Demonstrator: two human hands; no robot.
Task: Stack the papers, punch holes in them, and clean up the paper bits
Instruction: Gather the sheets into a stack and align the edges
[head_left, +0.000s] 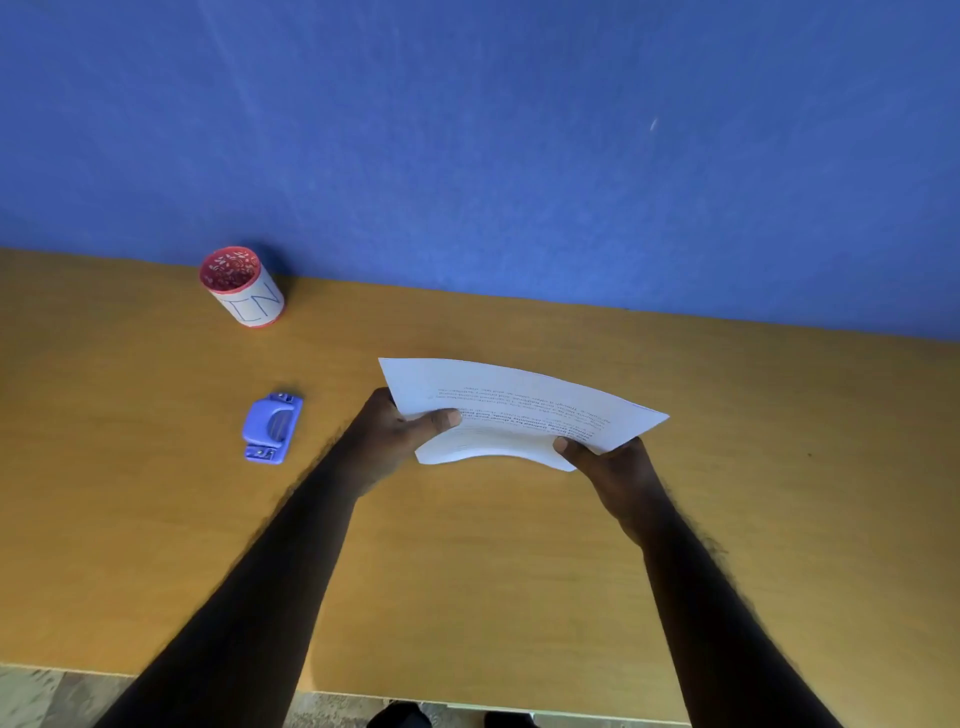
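The hole punch lies to my left of the papers, toward the left edge of the table, apart from my left hand and clearly nearer to it than to my right hand. Its long axis runs roughly from the near edge of the table toward the far edge, a little tilted. I hold the papers in both hands above the middle of the table, the stack's long side running left to right and bowed, its middle arched and its right corner lifted. My left grip is pressed together on the stack's near left corner, thumb on top of the sheets and fingers underneath; my right grip pinches the near right corner the same way, thumb on top. I cannot tell whether the far edge of the stack touches the table or hangs just over it. The sheet edges along the near side look fanned and not quite flush, so I judge the stack wants squaring before it goes to the punch. A red cup with a paper label stands near the far edge, beyond the punch, well apart from my hands.
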